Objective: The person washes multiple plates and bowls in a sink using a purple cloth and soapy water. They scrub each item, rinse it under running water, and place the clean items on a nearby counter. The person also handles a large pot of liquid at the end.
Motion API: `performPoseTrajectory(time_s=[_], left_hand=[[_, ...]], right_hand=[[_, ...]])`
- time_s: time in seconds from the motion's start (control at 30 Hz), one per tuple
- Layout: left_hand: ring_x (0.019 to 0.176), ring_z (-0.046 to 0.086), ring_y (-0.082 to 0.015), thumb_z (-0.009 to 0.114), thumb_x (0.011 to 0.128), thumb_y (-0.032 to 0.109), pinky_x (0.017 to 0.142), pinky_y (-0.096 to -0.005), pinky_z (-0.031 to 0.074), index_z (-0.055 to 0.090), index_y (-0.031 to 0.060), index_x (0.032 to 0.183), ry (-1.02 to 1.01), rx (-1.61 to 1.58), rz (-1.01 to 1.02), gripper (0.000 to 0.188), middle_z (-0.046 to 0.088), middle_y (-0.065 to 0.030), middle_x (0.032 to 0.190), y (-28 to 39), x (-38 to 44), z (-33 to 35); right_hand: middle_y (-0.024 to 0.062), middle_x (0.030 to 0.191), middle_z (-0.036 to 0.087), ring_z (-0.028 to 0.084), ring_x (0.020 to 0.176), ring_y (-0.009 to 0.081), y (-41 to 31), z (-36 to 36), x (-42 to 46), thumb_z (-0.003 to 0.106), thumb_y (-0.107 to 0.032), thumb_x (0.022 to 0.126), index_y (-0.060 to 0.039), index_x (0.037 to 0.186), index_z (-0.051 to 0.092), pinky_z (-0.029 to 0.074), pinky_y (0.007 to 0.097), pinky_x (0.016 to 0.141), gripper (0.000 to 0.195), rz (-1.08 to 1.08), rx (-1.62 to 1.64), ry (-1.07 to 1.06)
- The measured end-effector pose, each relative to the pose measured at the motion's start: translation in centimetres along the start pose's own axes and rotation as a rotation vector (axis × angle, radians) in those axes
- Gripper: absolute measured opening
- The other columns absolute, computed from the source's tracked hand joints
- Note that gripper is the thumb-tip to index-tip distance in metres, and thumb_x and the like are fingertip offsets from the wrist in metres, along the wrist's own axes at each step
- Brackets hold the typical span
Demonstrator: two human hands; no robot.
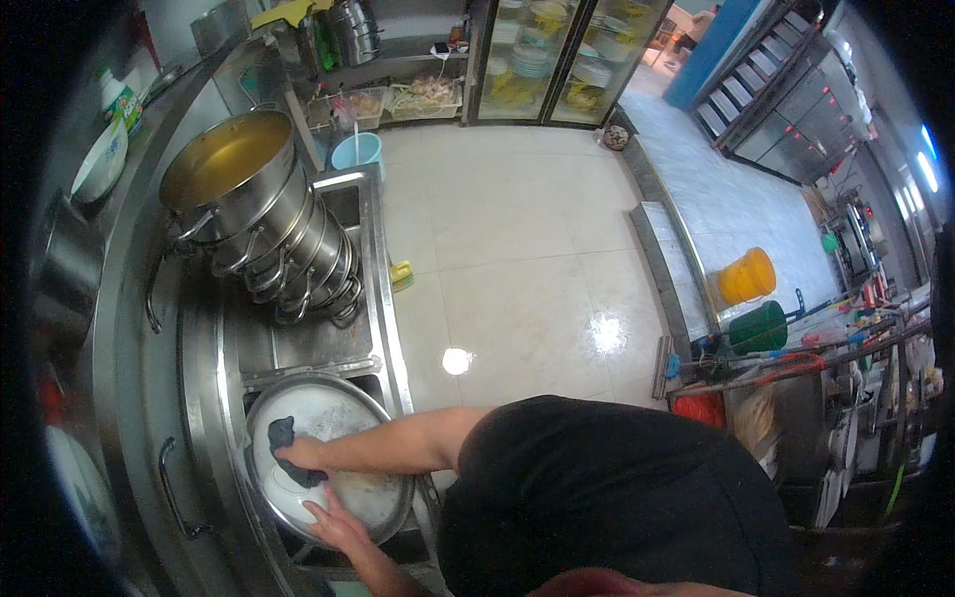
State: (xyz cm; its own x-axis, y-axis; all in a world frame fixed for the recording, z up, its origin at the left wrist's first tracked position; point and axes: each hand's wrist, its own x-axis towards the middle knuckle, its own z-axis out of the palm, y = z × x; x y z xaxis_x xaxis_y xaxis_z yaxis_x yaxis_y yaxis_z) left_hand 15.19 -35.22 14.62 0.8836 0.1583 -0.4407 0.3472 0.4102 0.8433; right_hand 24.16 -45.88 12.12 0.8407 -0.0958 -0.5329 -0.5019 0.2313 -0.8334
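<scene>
A large round metal basin (403,496) of cloudy, sudsy water sits over the near sink compartment. Inside it, my right hand (302,454) grips a dark grey cloth (282,434) and presses it on a white dish (280,492). My left hand (339,521) holds the rim of that dish from the lower side, thumb and fingers around its edge. Part of the dish is hidden by the cloth and the water. Both forearms reach in over the basin's edge.
A tall stack of steel pots (276,194) stands in the far compartment of the steel sink (377,298). Curved faucets (175,489) rise along the wall side. Beyond are a light blue bucket (357,151), a yellow container (401,274) and a glass-door dish cabinet (548,60).
</scene>
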Motion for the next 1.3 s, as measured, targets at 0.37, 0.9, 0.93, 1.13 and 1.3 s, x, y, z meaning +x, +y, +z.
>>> performPoseTrajectory(time_s=[0.37, 0.9, 0.93, 1.13, 1.3], left_hand=[[0.122, 0.042, -0.0304, 0.038, 0.092, 0.04, 0.105, -0.0442, 0.029, 0.036, 0.0038, 0.136, -0.249, -0.471, -0.241, 0.057, 0.041, -0.0132, 0.136, 0.2, 1.1, -5.8], [0.116, 0.05, -0.0277, 0.046, 0.095, 0.031, 0.093, -0.049, 0.045, 0.043, 0.0046, 0.127, -0.44, -0.363, -0.166, 0.041, 0.051, -0.0107, 0.127, 3.1, -7.8, -23.8], [0.112, 0.053, -0.027, 0.048, 0.095, 0.03, 0.089, -0.0483, 0.048, 0.044, 0.0034, 0.125, -0.427, -0.347, -0.147, 0.04, 0.053, -0.012, 0.124, 3.1, -7.9, -24.8], [0.101, 0.058, -0.0226, 0.049, 0.094, 0.029, 0.086, -0.0399, 0.049, 0.051, 0.0009, 0.115, 0.126, 0.23, -0.024, 0.035, 0.058, -0.0111, 0.113, 4.1, -10.0, -34.0], [0.093, 0.06, -0.0331, 0.055, 0.087, 0.029, 0.081, -0.0414, 0.047, 0.059, 0.0011, 0.107, 0.372, 0.975, -0.06, 0.035, 0.063, -0.0183, 0.102, -2.5, -7.0, -44.8]], right_hand=[[0.029, 0.112, 0.047, 0.047, 0.108, 0.0425, 5.3, 5.0, -10.2, 0.062, -0.025, 0.077, 0.0033, 0.12, 0.042, 0.039, 0.0447, 0.093, 0.055, -0.636, -0.408, 0.079], [0.013, 0.086, 0.06, 0.062, 0.067, 0.0238, 4.0, 14.4, -7.1, 0.068, -0.014, 0.079, 0.0039, 0.116, 0.045, 0.052, 0.0348, 0.058, 0.047, 0.003, -0.053, -0.362], [0.013, 0.085, 0.06, 0.062, 0.068, 0.0239, 4.6, 14.8, -6.3, 0.068, -0.013, 0.079, 0.0039, 0.117, 0.043, 0.052, 0.0354, 0.057, 0.049, -0.027, -0.099, -0.323], [0.0089, 0.079, 0.059, 0.061, 0.066, 0.0205, 6.4, 6.1, -3.4, 0.061, -0.015, 0.083, 0.0002, 0.105, 0.053, 0.055, 0.0377, 0.056, 0.028, 0.016, 0.033, -0.337], [0.0113, 0.075, 0.061, 0.062, 0.062, 0.0234, 7.7, -3.9, -2.4, 0.055, -0.013, 0.085, 0.0029, 0.092, 0.06, 0.055, 0.0377, 0.055, 0.018, 0.083, -0.022, -0.223]])
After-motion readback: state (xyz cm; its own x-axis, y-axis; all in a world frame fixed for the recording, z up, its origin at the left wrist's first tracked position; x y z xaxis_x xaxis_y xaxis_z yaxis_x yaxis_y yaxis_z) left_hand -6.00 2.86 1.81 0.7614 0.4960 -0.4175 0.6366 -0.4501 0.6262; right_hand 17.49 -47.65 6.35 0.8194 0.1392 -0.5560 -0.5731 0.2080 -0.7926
